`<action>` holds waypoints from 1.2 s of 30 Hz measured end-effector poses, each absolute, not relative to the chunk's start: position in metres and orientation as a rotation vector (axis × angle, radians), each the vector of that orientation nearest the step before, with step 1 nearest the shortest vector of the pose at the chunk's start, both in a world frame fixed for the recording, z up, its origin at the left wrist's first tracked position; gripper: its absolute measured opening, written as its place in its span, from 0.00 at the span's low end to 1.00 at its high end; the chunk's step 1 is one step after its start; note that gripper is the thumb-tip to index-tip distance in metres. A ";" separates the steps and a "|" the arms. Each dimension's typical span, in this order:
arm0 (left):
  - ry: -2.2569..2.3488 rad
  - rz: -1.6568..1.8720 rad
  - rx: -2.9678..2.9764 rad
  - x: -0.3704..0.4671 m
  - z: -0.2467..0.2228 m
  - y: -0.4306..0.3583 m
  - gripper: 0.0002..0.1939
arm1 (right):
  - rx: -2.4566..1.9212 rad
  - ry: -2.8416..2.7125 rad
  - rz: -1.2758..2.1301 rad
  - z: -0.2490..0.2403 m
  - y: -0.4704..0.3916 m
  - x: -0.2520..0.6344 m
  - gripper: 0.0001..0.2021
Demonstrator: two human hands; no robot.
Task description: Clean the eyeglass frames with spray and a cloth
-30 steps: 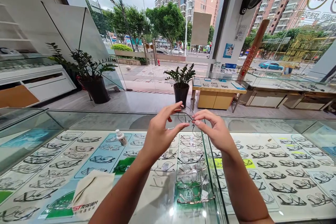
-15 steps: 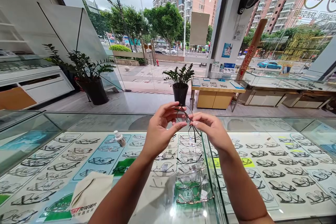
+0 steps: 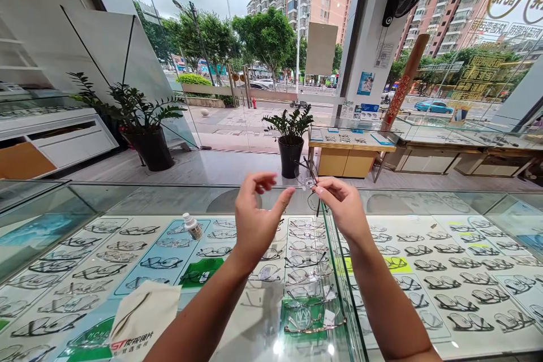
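A pair of thin dark-rimmed eyeglasses (image 3: 313,201) is pinched between the thumb and fingers of my right hand (image 3: 345,207), held above the glass showcase. One round lens points up and the other hangs lower, with the temples sticking out. Just left of the eyeglasses, my left hand (image 3: 258,212) is apart from them, its thumb stretched out and its fingers curved, with nothing in it. Below both hands, rows of spectacle frames (image 3: 303,260) lie under the showcase glass.
On the showcase (image 3: 203,317) stand a small white bottle (image 3: 193,227) and a cream cloth pouch (image 3: 146,317) at the left. Beyond it are a potted plant (image 3: 291,153), a larger one (image 3: 150,147) and a wooden display table (image 3: 351,153). A glass storefront is behind.
My left hand has let go of the eyeglasses and moved slightly left, its fingers opening. My right hand still holds the eyeglasses, now a little further right.
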State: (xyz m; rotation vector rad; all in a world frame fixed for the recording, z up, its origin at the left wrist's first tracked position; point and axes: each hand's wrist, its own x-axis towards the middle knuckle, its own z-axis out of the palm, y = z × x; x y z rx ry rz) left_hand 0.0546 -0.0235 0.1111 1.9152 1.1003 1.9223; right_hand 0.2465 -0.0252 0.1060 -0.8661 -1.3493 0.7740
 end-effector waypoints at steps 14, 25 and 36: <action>1.072 1.479 1.710 0.065 0.112 -0.031 0.15 | -0.964 -1.597 0.090 0.101 -0.050 0.217 0.11; 1.198 1.468 1.769 0.057 0.104 -0.017 0.16 | -0.996 -1.733 0.240 0.108 -0.062 0.219 0.13; 1.485 0.594 2.540 0.003 0.080 0.004 0.11 | -1.178 -1.685 0.483 0.102 -0.053 0.262 0.30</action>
